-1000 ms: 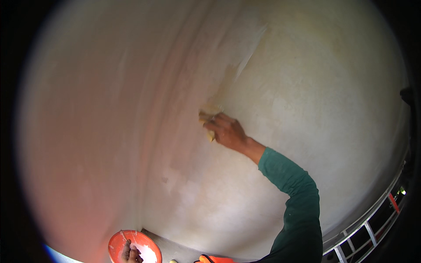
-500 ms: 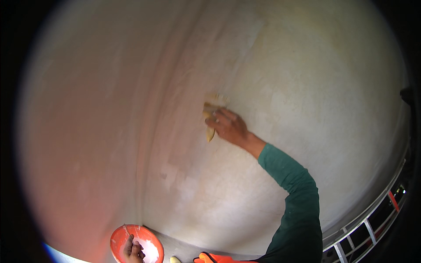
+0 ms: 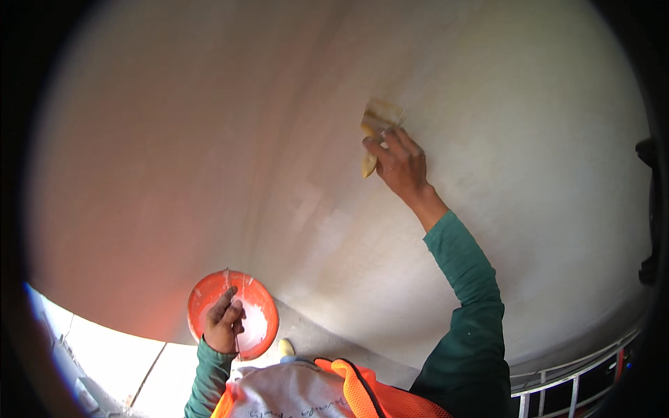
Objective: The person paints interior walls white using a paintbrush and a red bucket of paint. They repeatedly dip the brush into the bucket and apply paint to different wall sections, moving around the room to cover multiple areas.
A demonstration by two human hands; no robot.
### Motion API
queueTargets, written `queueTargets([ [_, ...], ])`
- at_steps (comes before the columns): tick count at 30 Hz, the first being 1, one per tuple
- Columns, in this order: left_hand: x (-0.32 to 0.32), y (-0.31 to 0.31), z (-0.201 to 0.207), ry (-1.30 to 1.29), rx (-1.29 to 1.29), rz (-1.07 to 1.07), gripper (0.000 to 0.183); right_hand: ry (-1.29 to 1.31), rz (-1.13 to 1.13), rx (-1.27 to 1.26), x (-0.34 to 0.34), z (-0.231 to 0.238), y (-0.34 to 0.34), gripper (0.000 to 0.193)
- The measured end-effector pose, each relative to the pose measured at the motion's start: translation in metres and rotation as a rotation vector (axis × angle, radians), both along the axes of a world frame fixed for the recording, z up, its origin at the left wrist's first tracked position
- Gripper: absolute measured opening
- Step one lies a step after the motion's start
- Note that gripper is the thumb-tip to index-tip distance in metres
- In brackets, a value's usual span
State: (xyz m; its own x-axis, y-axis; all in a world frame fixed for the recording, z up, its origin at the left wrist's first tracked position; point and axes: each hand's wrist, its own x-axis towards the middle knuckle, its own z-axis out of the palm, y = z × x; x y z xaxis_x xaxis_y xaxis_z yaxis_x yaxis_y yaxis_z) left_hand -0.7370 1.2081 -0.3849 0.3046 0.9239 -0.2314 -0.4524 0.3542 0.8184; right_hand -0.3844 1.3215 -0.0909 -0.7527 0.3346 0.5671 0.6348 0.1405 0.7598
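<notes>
My right hand (image 3: 404,164) is raised against the wall and closed around the yellowish handle of a wide flat paintbrush (image 3: 383,115). The brush's bristles point up and touch the wall surface (image 3: 327,153). Low on the left, my left hand (image 3: 224,324) is curled round the thin wire handle of a red-orange bucket (image 3: 270,324). White paint (image 3: 254,322) lies inside the bucket, and white smears mark its inner wall. My left hand covers part of the bucket's opening.
A metal ladder-like frame (image 3: 575,390) runs along the lower right. Grey floor (image 3: 317,341) shows by a yellow shoe tip (image 3: 286,347) beneath me. Bright ground (image 3: 104,327) lies at the lower left. A dark object (image 3: 648,209) stands at the right edge.
My right hand and the paintbrush have moved up and to the right across the wall. The bucket and my left hand appear higher in view, and more of my orange vest shows.
</notes>
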Motion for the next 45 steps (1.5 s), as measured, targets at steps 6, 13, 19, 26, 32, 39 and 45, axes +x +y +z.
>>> queueTargets([
  [6, -0.033, 0.007, -0.031, -0.094, -0.036, -0.072, 0.055, 1.328, 0.159, -1.334, -0.107, -0.278, -0.049, 0.028],
  [13, -0.042, -0.002, -0.012, -0.099, 0.024, -0.213, 0.058, 0.97, -0.12, -1.571, -0.212, -0.377, -0.082, 0.03],
  [19, -0.047, -0.003, -0.023, -0.113, 0.045, -0.254, 0.057, 0.961, -0.06, -1.425, -0.199, -0.368, -0.092, 0.029],
  [26, -0.05, 0.007, -0.006, -0.167, -0.035, -0.259, 0.065, 1.241, -0.334, -1.416, -0.186, -0.344, -0.126, 0.049],
  [32, -0.06, 0.014, -0.007, -0.23, 0.027, -0.252, 0.051, 2.649, 0.264, -1.181, -0.129, -0.361, -0.12, 0.035],
  [39, -0.034, 0.019, -0.041, -0.27, 0.052, -0.132, 0.039, 2.22, 0.745, -0.556, -0.031, -0.145, -0.114, 0.03],
  [45, 0.001, 0.056, -0.106, -0.164, 0.008, -0.101, 0.04, 0.84, 0.239, -0.006, 0.025, 0.137, -0.046, 0.035],
])
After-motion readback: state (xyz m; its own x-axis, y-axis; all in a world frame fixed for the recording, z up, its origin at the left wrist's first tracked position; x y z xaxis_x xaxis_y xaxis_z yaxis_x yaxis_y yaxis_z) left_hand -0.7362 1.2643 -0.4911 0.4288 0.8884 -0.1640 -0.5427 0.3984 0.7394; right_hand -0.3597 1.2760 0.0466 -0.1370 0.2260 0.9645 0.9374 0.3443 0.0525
